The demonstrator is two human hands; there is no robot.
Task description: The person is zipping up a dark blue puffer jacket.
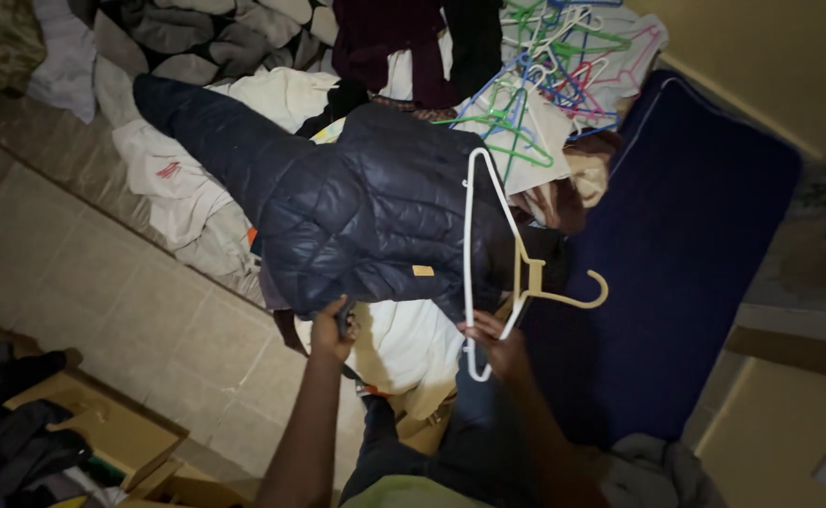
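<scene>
Tiled flooring (102, 282) is running along the left under a dim light, and a dark blue mat (686, 245) is lying to the right, beside a yellowish wall (761, 56). Between them a heap of clothes (243, 94) is spreading out, with a tangle of coloured hangers (563, 56) resting on top of it at the far end.

A dark puffer jacket (356, 207) is lying across the heap, one sleeve stretching up and to the left. The left hand (330, 329) is gripping the jacket's near hem, fingers curled and pressed together on the fabric. The right hand (497, 343) is pinching the bottom bar of a white hanger (474, 254), which is standing nearly upright against the jacket's right side; a beige hanger (563, 287) is hanging with it, its hook pointing out over the mat. Whether the fingers are closing on both hangers I cannot tell.

To handle this well, in my judgement, the two hangers are needing to be parted first, since the beige one is likely catching on the white one. The jacket is bulky and slippery-looking, so the left hand is probably better off holding near the collar than the hem while a hanger arm is going into a shoulder. Keeping the jacket lifted off the pile should be stopping other garments from dragging along. A cardboard box (121, 433) of dark clothing is sitting at the lower left, well apart from both hands.
</scene>
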